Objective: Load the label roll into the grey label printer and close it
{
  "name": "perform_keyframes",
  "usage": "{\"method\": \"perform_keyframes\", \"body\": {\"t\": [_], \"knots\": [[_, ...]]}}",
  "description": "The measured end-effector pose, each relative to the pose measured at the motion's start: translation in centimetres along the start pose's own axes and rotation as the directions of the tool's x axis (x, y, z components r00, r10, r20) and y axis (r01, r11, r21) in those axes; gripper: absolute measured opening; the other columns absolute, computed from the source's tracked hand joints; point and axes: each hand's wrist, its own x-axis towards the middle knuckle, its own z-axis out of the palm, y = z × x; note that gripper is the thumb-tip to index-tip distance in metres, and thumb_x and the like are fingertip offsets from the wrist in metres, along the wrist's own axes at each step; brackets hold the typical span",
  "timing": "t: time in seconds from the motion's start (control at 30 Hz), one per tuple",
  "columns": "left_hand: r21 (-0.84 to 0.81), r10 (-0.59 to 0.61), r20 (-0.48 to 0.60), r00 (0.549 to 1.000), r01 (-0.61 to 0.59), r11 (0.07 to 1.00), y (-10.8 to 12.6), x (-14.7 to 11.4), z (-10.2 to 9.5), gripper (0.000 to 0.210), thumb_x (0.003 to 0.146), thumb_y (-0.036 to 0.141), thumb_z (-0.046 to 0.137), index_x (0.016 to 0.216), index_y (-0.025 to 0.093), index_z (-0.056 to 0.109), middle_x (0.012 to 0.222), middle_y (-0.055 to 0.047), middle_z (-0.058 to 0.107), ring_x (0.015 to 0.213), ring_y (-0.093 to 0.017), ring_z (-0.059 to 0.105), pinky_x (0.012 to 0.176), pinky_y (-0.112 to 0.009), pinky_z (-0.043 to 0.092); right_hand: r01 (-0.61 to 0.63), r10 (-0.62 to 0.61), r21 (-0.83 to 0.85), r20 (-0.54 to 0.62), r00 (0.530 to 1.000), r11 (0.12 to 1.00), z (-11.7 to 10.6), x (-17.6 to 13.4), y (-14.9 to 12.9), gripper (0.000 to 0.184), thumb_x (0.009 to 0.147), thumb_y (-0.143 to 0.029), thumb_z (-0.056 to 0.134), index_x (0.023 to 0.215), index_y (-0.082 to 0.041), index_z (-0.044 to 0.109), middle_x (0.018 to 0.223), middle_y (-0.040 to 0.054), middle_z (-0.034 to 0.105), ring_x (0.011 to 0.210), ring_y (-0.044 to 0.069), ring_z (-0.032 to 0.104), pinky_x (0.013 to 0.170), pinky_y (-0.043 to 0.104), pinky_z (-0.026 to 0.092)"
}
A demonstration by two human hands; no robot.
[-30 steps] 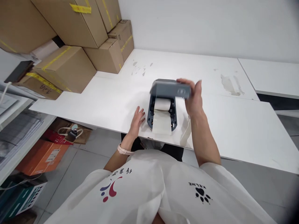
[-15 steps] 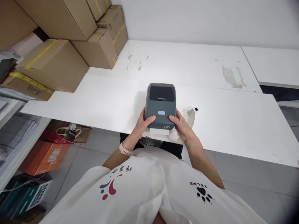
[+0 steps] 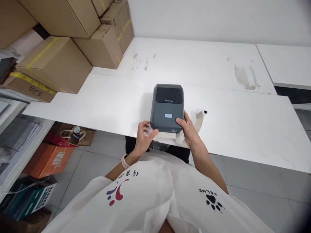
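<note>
A dark grey label printer (image 3: 161,118) with a black window panel and a pale button stands upright on the white table (image 3: 116,110) near its front edge. A strip of white label paper (image 3: 167,136) sticks out from under its front. My right hand (image 3: 190,131) grips the printer's right side, thumb on the front top edge. At the front left corner, my left hand (image 3: 143,137) has its fingers apart and a little blurred; its thumb tip is at the corner, and whether it touches I cannot tell. A small white paper roll (image 3: 202,113) lies partly unrolled to the right.
Cardboard boxes (image 3: 58,63) are stacked at the table's left back. Below left, an orange box (image 3: 48,158) and a green box (image 3: 31,202) stand by a white shelf. Grey patches (image 3: 245,77) mark the tabletop, and a white wall (image 3: 194,19) rises behind.
My left hand has let go of the printer's left side and slid toward its front left corner, fingers spreading. The right hand keeps its hold. The view has shifted slightly.
</note>
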Motion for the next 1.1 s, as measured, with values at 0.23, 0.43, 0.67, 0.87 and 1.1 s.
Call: {"method": "perform_keyframes", "body": {"t": [0.23,0.43,0.67,0.87,1.1], "knots": [[-0.232,-0.260,0.348,0.901,0.352,0.907,0.2,-1.0,0.7,0.045,0.074,0.060,0.082,0.066,0.018,0.068,0.070,-0.003,0.069,0.063,-0.012,0.055,0.063,-0.028,0.044,0.026,-0.026,0.004,0.004,1.000,1.000,0.1,-0.1,0.2,0.098,0.075,-0.058,0.082,0.161,-0.032,0.042,0.159,0.0040,0.058,0.150,0.034,0.051,0.129,0.057,0.038],[-0.091,-0.131,0.316,0.940,0.168,0.982,0.7,0.1,-0.1,0.039,0.073,0.054,0.084,0.062,0.019,0.070,0.063,-0.001,0.069,0.060,-0.013,0.055,0.064,-0.029,0.046,0.071,-0.076,-0.092,-0.053,0.996,0.993,0.5,0.3,-0.6,0.108,0.074,-0.052,0.083,0.167,-0.035,0.030,0.171,0.0044,0.042,0.159,0.032,0.038,0.131,0.056,0.033],[0.027,0.154,0.079,0.985,-0.156,0.987,1.1,0.8,-2.6,0.042,0.096,0.057,0.061,0.076,0.022,0.073,0.082,-0.004,0.074,0.079,-0.018,0.066,0.078,-0.033,0.053,0.095,-0.118,-0.198,-0.107,0.987,0.976,2.7,0.5,-2.2,0.123,0.071,-0.054,0.087,0.170,-0.036,0.017,0.175,0.0071,0.030,0.157,0.033,0.039,0.127,0.053,0.041],[0.019,0.169,0.103,0.980,-0.172,0.985,1.8,1.5,-0.8,0.062,0.103,0.061,0.047,0.158,0.034,0.046,0.175,-0.001,0.036,0.164,-0.025,0.030,0.132,-0.042,0.031,0.159,-0.176,-0.201,-0.073,0.982,0.967,2.4,0.2,-1.9,0.119,0.075,-0.057,0.085,0.170,-0.037,0.018,0.175,0.0044,0.032,0.159,0.031,0.037,0.130,0.052,0.037],[-0.046,0.122,0.162,0.979,-0.116,0.992,1.5,1.8,0.1,0.064,0.106,0.063,0.032,0.163,0.034,0.040,0.180,0.006,0.021,0.169,-0.024,0.012,0.138,-0.042,0.018,0.168,-0.185,-0.234,-0.056,0.981,0.958,-0.3,-1.4,-0.2,0.077,0.095,-0.076,0.054,0.163,-0.044,0.038,0.177,-0.0114,0.027,0.168,0.019,0.015,0.140,0.047,0.010]]}}
